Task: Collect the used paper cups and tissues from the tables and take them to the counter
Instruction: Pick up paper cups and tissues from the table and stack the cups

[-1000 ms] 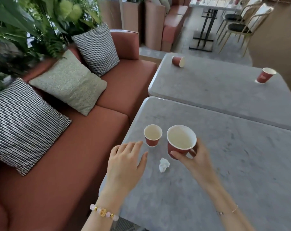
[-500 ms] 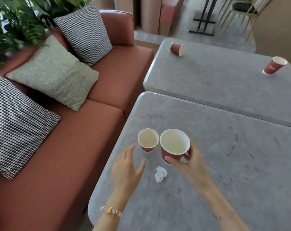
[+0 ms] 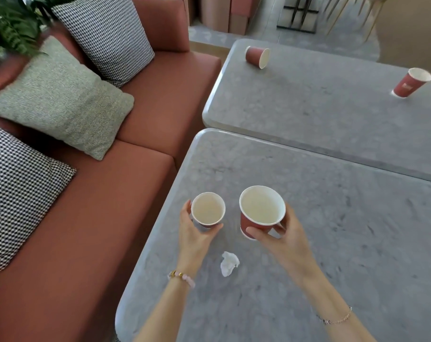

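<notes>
1. We are collecting cups: our right hand [image 3: 281, 240] grips the large cup [image 3: 261, 211], and our left hand [image 3: 194, 233] curls round the small cup [image 3: 207, 209] on the counter [image 3: 332, 230].
2. Next, we judge, nest the 2 cups, freeing 1 hand for the tissue [image 3: 229, 264] lying between our wrists.

A café seating area: a long terracotta upholstered sofa [image 3: 125, 183] with cushions faces grey marble-look benches [image 3: 332, 255] bearing used red paper cups [image 3: 256, 56].

Bright, even daylight with soft shadows; edges bend wide-angle; the corners look perhaps motion-blurred.
</notes>
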The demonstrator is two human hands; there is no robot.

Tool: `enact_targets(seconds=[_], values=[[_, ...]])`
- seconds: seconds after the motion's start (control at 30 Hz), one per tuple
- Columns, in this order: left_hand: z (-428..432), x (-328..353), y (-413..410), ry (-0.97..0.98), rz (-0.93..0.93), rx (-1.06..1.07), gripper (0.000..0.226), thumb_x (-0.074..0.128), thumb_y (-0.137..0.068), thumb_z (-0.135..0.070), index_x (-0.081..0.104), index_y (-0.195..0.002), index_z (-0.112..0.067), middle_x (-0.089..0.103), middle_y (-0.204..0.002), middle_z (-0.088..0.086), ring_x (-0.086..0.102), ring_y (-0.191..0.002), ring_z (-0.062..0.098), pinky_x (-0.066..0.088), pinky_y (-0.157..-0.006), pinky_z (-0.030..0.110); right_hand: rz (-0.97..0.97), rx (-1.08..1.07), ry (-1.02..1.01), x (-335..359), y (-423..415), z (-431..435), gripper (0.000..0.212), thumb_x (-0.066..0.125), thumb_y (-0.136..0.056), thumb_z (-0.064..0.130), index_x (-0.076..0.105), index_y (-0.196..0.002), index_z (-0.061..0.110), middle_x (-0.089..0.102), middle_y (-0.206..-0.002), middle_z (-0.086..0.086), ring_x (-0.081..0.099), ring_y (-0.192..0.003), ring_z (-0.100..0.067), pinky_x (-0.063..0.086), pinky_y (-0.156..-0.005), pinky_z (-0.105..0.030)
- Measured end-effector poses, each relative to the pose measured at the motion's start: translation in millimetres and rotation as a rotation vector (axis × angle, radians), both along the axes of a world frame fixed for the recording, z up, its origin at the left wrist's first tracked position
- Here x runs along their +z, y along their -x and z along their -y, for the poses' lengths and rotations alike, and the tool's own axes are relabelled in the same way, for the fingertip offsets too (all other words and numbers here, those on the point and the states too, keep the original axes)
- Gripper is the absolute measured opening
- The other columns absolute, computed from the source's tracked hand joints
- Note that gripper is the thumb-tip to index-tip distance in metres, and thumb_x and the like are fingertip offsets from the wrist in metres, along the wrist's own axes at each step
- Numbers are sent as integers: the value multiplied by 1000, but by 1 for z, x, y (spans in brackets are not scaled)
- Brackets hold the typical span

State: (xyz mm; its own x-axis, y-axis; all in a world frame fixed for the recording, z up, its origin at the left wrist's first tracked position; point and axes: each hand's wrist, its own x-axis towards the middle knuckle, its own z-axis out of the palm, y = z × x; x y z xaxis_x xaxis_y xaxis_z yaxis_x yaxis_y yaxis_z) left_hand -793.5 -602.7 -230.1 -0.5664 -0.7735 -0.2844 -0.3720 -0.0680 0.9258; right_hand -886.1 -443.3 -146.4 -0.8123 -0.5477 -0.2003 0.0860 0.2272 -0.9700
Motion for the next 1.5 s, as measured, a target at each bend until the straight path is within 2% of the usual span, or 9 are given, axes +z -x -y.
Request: enact_targets(seconds=[0.1,0.27,0.43,0.8,0.93,1.1,1.23,1.4,1.5], values=[[0,0,5,-3,-48,18,75,85,-64,-16,41,-123,-28,54,-120,-7,51,-107,-4,42,-83,8,7,0,-5,-1,3,-2,63,84,-68,11,53,-110,46,64,-107,24,61,-99,2,47,-79,-11],[0,3,9,-1,-75,27,68,84,-65,-14,45,-120,-25,58,-115,-5,53,-99,-8,42,-77,5,23,-23,-5,-1,4,-2,62,83,-59,25,54,-109,47,64,-107,24,61,-100,2,47,-79,-11],[1,22,12,19,-144,45,62,82,-67,-13,48,-117,-28,60,-110,-9,56,-97,-3,44,-73,6,25,-22,6,-5,6,-6,63,84,-68,9,54,-112,43,64,-110,23,61,-104,2,48,-81,-12],[2,106,0,30,-328,-78,63,82,-58,-27,50,-109,-45,60,-109,-24,56,-108,2,46,-87,23,-12,-41,-48,-1,-17,-14,61,86,-62,21,54,-108,44,63,-103,29,61,-97,7,47,-76,-8],[-6,127,-11,1,-342,-88,62,81,-55,-29,54,-109,-40,62,-112,-17,58,-108,5,46,-85,20,-27,-26,-61,4,-31,-15,59,85,-59,29,54,-106,46,65,-101,28,62,-94,6,48,-75,-10],[-23,155,-25,-8,-401,-176,68,80,-50,-37,55,-113,-29,63,-113,-4,59,-108,12,48,-93,36,-50,-15,-53,11,-47,-19,57,86,-64,16,56,-107,38,67,-104,15,63,-93,4,48,-74,-12],[-37,170,-35,1,-433,-260,64,80,-50,-35,54,-108,-29,65,-103,-15,61,-102,8,49,-85,26,-82,7,-33,21,-59,-17,56,85,-64,11,58,-109,31,68,-104,11,65,-91,-1,49,-74,-14],[-51,171,-48,72,-370,-337,59,79,-58,-24,51,-109,-32,62,-107,-19,56,-108,4,44,-93,24,-141,30,2,31,-72,-18,58,85,-65,11,57,-115,25,68,-108,5,65,-98,-9,51,-85,-21],[-58,167,-53,95,-355,-360,57,78,-59,-22,51,-108,-32,60,-103,-29,55,-103,-4,43,-87,13,-147,38,21,37,-76,-20,54,83,-66,11,58,-112,23,68,-105,4,65,-94,-8,51,-83,-21]])
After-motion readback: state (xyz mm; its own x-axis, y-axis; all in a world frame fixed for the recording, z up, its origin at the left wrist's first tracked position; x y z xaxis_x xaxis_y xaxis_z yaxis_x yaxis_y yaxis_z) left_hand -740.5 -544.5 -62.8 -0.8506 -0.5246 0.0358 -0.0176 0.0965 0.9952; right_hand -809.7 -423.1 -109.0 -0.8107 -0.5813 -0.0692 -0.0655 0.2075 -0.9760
